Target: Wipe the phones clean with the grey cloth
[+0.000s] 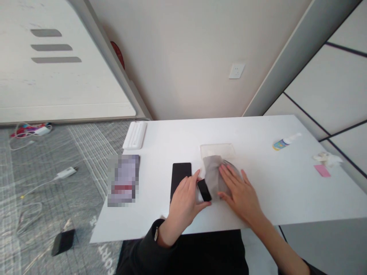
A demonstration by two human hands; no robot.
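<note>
My left hand (185, 194) holds a small device with a black rectangular screen (204, 190), probably a smartwatch, between thumb and fingers. Its screen faces up and sits tilted against the left edge of a grey cloth (212, 173). Spread flat, my right hand (239, 193) rests on the cloth's right part, fingers pointing away from me. Partly under my left hand lies a black-screened phone or tablet (180, 175); its lower right part is hidden. Just beyond the cloth is a clear plastic box or lid (218, 149), partly covered by it.
On the white table (258, 133) are a white case (134, 135) at far left, a blurred-out purple item (124, 179) at the left edge, a spray bottle (283, 143), a pink slip (322, 170) and crumpled tissue (328, 159) at right. Cables and a black box (63, 242) lie on the carpet.
</note>
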